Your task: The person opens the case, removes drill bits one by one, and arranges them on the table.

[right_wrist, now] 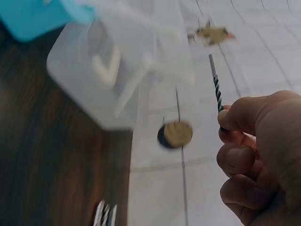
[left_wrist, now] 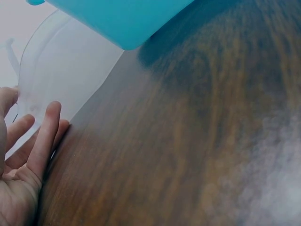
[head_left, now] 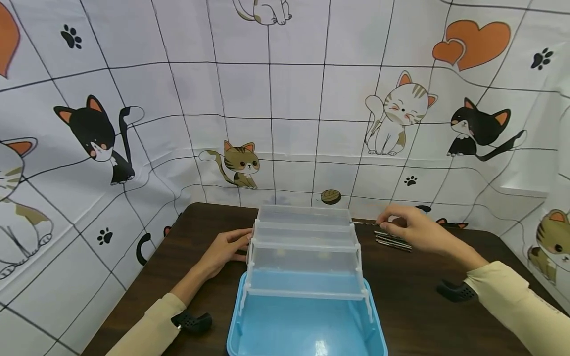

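A storage box with a blue base stands open on the table, its translucent stepped trays raised toward the back. My left hand rests at the left side of the box; in the left wrist view its extended fingers touch the clear plastic wall. To the right of the trays, my right hand pinches a thin drill bit between thumb and forefinger. The bit's twisted flutes and plain shank end show in the right wrist view, and its other end is hidden in the fingers.
Several more metal drill bits lie together on the table just below my right hand. The dark wood table ends at a curtain printed with cats and grid lines, which hangs close behind the box.
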{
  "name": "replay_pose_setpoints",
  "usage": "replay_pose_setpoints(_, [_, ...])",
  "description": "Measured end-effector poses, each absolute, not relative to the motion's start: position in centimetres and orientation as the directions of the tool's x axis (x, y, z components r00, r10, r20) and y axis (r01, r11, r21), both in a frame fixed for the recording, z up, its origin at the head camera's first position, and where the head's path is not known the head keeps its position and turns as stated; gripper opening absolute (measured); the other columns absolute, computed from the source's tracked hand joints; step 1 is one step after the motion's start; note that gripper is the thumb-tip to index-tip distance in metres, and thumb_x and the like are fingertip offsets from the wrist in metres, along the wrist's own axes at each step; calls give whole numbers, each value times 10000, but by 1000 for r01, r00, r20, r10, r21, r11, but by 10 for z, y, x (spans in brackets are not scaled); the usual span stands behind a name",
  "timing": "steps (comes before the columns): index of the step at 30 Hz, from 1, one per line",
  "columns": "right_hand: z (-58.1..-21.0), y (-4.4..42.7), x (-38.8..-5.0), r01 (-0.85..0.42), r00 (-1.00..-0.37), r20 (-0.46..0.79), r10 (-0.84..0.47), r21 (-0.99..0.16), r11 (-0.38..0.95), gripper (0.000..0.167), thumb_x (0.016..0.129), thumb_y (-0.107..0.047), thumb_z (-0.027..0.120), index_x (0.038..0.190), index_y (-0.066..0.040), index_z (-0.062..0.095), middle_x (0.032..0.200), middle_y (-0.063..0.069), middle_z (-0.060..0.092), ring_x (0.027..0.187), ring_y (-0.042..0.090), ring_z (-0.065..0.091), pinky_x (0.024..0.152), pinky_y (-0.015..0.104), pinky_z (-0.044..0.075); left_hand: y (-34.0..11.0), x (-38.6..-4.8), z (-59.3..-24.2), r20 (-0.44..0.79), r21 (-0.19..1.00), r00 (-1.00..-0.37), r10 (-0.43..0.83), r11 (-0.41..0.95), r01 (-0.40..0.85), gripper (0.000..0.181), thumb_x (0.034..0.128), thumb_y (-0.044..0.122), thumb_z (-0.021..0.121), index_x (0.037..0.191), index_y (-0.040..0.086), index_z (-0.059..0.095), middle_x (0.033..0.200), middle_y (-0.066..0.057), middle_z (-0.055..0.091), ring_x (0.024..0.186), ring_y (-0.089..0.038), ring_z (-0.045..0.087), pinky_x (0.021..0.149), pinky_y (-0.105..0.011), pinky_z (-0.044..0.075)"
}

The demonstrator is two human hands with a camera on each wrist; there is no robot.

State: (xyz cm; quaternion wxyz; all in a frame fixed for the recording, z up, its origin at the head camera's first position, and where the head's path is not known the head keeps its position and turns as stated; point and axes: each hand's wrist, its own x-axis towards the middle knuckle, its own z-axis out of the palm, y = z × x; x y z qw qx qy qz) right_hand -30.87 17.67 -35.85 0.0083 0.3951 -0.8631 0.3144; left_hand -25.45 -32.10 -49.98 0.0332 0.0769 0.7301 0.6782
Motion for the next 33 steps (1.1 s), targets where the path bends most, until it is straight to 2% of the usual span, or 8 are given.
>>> replay_pose_setpoints(3, [-367,193,-312,-666,-721,263,-641,-520,535,99,1035,-132,638,1086,-201,688,1129,-2,654,941,148,686,738,326,580,-324,-254,-499,56,995,-988,145,70,66,529,1028,338,648,1472,67,547,1391,-196,563,1080,-328,658,822,-452,603])
replay_pose_setpoints(7, [-388,209,-320,-663,-729,285,-623,-522,537,92,1026,-106,646,1085,-162,690,1065,16,657,841,185,648,671,311,552,-329,-253,-499,51,995,-989,136,78,62,534,1028,340,649,1473,65,544,1375,-200,572,1078,-327,656,820,-449,604])
replay_pose_setpoints(10, [-411,218,-328,-655,-743,305,-596,-515,553,94,1010,-74,661,1083,-117,701,1021,14,665,746,162,605,608,301,517,-331,-252,-499,49,994,-990,131,86,60,541,1026,349,650,1473,63,543,1370,-198,577,1087,-321,655,821,-446,604])
replay_pose_setpoints(15, [-451,231,-337,-636,-769,327,-549,-479,605,100,991,-52,679,1085,-66,710,1026,5,656,703,106,524,588,289,471,-332,-250,-500,56,994,-989,133,83,68,536,1031,335,646,1477,58,538,1361,-202,583,1093,-319,653,826,-439,603])
replay_pose_setpoints(19, [-472,240,-336,-618,-786,327,-525,-462,637,97,966,-18,697,1045,-72,712,1006,13,644,650,89,467,560,285,433,-330,-250,-503,55,994,-987,154,83,68,526,1039,322,635,1481,57,532,1365,-203,580,1096,-320,651,833,-442,601])
replay_pose_setpoints(26, [-489,249,-336,-646,-760,391,-519,-373,666,176,895,68,735,982,-83,712,953,-23,620,692,56,470,581,289,444,-326,-252,-503,54,993,-986,160,93,69,525,1033,335,642,1473,65,546,1377,-190,576,1096,-320,651,829,-444,601])
replay_pose_setpoints(30, [-492,247,-338,-669,-735,423,-530,-328,667,217,865,105,741,956,-88,701,926,-37,605,756,85,530,612,314,490,-327,-253,-503,50,994,-986,158,88,64,530,1026,340,652,1471,72,550,1368,-178,583,1098,-319,651,831,-448,600])
replay_pose_setpoints(33, [-492,243,-339,-662,-739,425,-523,-313,681,216,858,109,739,945,-84,697,916,-25,595,787,124,563,631,337,509,-329,-251,-505,42,995,-988,151,84,55,532,1022,347,656,1471,81,552,1361,-174,590,1109,-322,649,832,-449,600])
